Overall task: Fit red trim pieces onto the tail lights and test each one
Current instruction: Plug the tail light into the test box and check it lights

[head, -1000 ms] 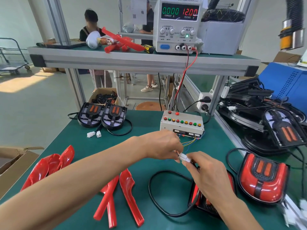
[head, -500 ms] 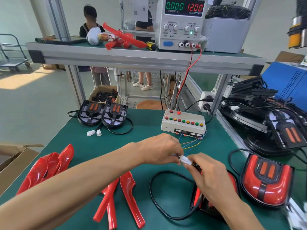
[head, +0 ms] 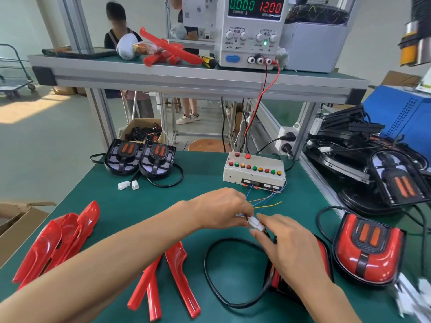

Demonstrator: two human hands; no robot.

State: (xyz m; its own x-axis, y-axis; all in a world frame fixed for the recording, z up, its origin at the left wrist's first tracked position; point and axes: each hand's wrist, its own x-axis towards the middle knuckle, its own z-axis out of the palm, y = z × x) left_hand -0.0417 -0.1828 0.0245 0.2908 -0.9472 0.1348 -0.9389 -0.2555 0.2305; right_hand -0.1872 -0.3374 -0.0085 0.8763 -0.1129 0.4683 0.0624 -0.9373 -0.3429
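Note:
My left hand [head: 221,209] pinches the tester's white connector with its thin coloured wires. My right hand [head: 289,243] pinches the mating white plug [head: 255,223] on the black cable [head: 210,271] of a red-trimmed tail light [head: 325,255], which lies mostly hidden under that hand. The two connectors meet between my fingertips. The grey test box [head: 254,170] with coloured buttons sits behind. A second red-trimmed tail light [head: 368,250] lies at the right. Loose red trim pieces [head: 58,238] are stacked at the left, and more trim pieces [head: 179,273] lie in front.
Two untrimmed black tail lights [head: 140,157] with white plugs rest at the back left. A power supply [head: 251,31] reading 0.000 and 12.00 stands on the upper shelf. More black lights pile up at the right [head: 384,178]. A cardboard box [head: 14,227] sits at the left edge.
My hands stay together at the connector; the plug halves look pressed closer. The view has shifted slightly.

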